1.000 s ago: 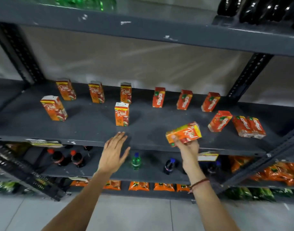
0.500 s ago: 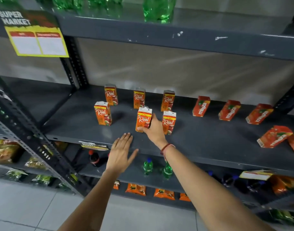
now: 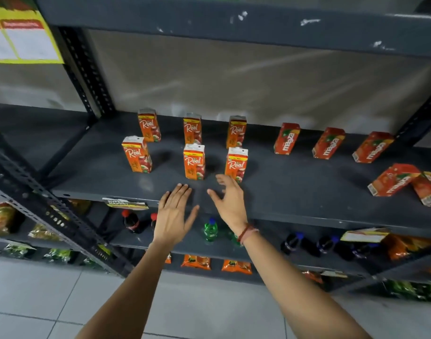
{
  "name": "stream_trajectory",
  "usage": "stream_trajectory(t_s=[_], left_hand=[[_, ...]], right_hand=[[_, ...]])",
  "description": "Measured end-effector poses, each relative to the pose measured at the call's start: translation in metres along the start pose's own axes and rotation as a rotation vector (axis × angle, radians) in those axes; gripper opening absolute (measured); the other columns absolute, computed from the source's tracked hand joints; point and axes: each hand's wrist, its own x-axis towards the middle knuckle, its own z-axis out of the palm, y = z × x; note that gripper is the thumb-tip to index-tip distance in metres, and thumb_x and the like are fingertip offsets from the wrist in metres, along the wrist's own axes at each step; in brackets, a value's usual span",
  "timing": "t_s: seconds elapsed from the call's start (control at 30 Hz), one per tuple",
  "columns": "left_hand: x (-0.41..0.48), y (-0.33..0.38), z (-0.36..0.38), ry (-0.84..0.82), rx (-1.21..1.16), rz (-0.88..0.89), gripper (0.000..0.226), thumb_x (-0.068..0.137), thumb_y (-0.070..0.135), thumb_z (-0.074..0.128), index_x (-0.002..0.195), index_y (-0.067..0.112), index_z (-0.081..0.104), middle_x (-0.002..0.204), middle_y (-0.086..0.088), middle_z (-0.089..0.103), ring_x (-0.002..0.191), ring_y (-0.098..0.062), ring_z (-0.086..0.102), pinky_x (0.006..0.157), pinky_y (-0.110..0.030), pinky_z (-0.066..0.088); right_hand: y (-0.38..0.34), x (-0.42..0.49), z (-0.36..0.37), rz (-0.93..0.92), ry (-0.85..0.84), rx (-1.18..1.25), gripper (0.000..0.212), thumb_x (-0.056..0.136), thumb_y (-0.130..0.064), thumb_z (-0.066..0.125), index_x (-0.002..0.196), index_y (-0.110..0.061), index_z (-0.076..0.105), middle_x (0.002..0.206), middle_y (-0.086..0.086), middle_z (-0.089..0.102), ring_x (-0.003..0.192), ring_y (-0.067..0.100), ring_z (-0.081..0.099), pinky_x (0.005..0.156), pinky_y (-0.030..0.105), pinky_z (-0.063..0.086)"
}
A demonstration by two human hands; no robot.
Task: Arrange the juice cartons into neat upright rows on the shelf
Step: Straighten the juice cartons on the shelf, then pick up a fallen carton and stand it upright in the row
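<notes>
Both hands empty at the front edge of the shelf (image 3: 295, 192), six Real cartons upright in two rows.

On the shelf's left half, three Real cartons form a back row (image 3: 192, 128) and three a front row (image 3: 194, 165), all upright and spaced apart. The right hand (image 3: 230, 204) hovers with fingers spread, fingertips just beside the base of the front-right carton (image 3: 236, 163), gripping nothing. The left hand (image 3: 173, 216) lies flat and open over the shelf's front edge, below the middle front carton. Toward the shelf's right, three Maaza cartons (image 3: 328, 143) stand at the back; further right, near the front, two more (image 3: 405, 184) lie toppled, touching each other.
</notes>
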Motion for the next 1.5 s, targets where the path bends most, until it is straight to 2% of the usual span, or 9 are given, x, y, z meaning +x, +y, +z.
stream_trajectory(t_s=[0.2, 0.4, 0.57, 0.63, 0.8, 0.93, 1.27, 1.43, 1.5], left_hand=[[0.012, 0.094, 0.035, -0.021, -0.127, 0.21, 0.046, 0.091, 0.035, 0.041, 0.121, 0.004, 0.058, 0.127, -0.013, 0.06, 0.122, -0.026, 0.052, 0.103, -0.039, 0.035], [0.046, 0.203, 0.078, -0.081, -0.148, 0.387, 0.043, 0.09, 0.029, 0.054, 0.123, 0.001, 0.057, 0.129, -0.015, 0.058, 0.123, -0.028, 0.051, 0.098, -0.044, 0.042], [0.069, 0.26, 0.105, -0.166, -0.077, 0.431, 0.052, 0.091, 0.031, 0.057, 0.132, 0.001, 0.047, 0.14, -0.015, 0.048, 0.132, -0.027, 0.04, 0.105, -0.043, 0.035], [0.072, 0.267, 0.116, -0.225, -0.028, 0.413, 0.057, 0.094, 0.04, 0.047, 0.138, 0.005, 0.038, 0.148, -0.011, 0.038, 0.138, -0.022, 0.03, 0.111, -0.039, 0.025], [0.073, 0.269, 0.132, -0.249, 0.104, 0.404, 0.066, 0.094, 0.053, 0.027, 0.141, 0.007, 0.036, 0.149, -0.008, 0.037, 0.138, -0.019, 0.029, 0.114, -0.035, 0.02], [0.072, 0.271, 0.133, -0.213, 0.122, 0.4, 0.071, 0.09, 0.055, 0.019, 0.137, 0.007, 0.042, 0.144, -0.009, 0.044, 0.134, -0.021, 0.037, 0.112, -0.037, 0.027], [0.07, 0.274, 0.131, -0.234, 0.167, 0.367, 0.071, 0.09, 0.058, 0.021, 0.137, 0.008, 0.043, 0.143, -0.008, 0.046, 0.132, -0.021, 0.04, 0.11, -0.035, 0.024], [0.07, 0.274, 0.132, -0.254, 0.212, 0.378, 0.082, 0.086, 0.068, 0.02, 0.14, 0.009, 0.037, 0.147, -0.008, 0.039, 0.136, -0.02, 0.034, 0.112, -0.035, 0.022], [0.069, 0.275, 0.132, -0.251, 0.217, 0.369, 0.083, 0.085, 0.069, 0.02, 0.14, 0.009, 0.037, 0.147, -0.007, 0.039, 0.136, -0.019, 0.034, 0.112, -0.034, 0.021]], right_hand=[[0.063, -0.037, -0.107, 0.03, 0.304, -0.033, 0.016, 0.085, -0.009, 0.069, 0.1, -0.002, 0.068, 0.095, 0.013, 0.067, 0.077, 0.023, 0.067, 0.07, 0.04, 0.06], [0.137, -0.034, -0.244, 0.288, 0.632, -0.079, 0.012, 0.087, -0.007, 0.065, 0.094, 0.003, 0.065, 0.087, 0.024, 0.067, 0.075, 0.038, 0.066, 0.071, 0.049, 0.055], [0.179, -0.012, -0.335, 0.463, 0.744, -0.282, 0.025, 0.091, -0.014, 0.06, 0.108, 0.005, 0.06, 0.107, 0.022, 0.063, 0.102, 0.036, 0.059, 0.084, 0.03, 0.043], [0.19, -0.002, -0.356, 0.515, 0.78, -0.315, 0.034, 0.092, -0.013, 0.058, 0.121, 0.004, 0.054, 0.124, 0.022, 0.056, 0.117, 0.036, 0.052, 0.095, 0.035, 0.042], [0.22, 0.015, -0.398, 0.691, 0.623, -0.467, 0.041, 0.095, -0.014, 0.049, 0.13, 0.007, 0.047, 0.136, 0.028, 0.047, 0.129, 0.041, 0.04, 0.107, 0.045, 0.036], [0.22, 0.034, -0.415, 0.749, 0.504, -0.601, 0.044, 0.089, -0.03, 0.06, 0.124, -0.003, 0.057, 0.129, 0.02, 0.058, 0.122, 0.037, 0.053, 0.106, 0.045, 0.042], [0.216, 0.055, -0.431, 0.933, 0.267, -0.17, 0.051, 0.089, -0.024, 0.064, 0.132, -0.001, 0.048, 0.13, 0.018, 0.059, 0.117, 0.035, 0.059, 0.102, 0.044, 0.048], [0.221, 0.049, -0.432, 0.977, 0.271, 0.072, 0.059, 0.082, -0.03, 0.072, 0.129, -0.002, 0.05, 0.126, 0.015, 0.063, 0.085, 0.023, 0.061, 0.073, 0.031, 0.051], [0.225, 0.041, -0.43, 0.987, 0.309, 0.13, 0.063, 0.08, -0.034, 0.074, 0.129, -0.003, 0.05, 0.125, 0.014, 0.064, 0.101, 0.024, 0.066, 0.07, 0.035, 0.047]])
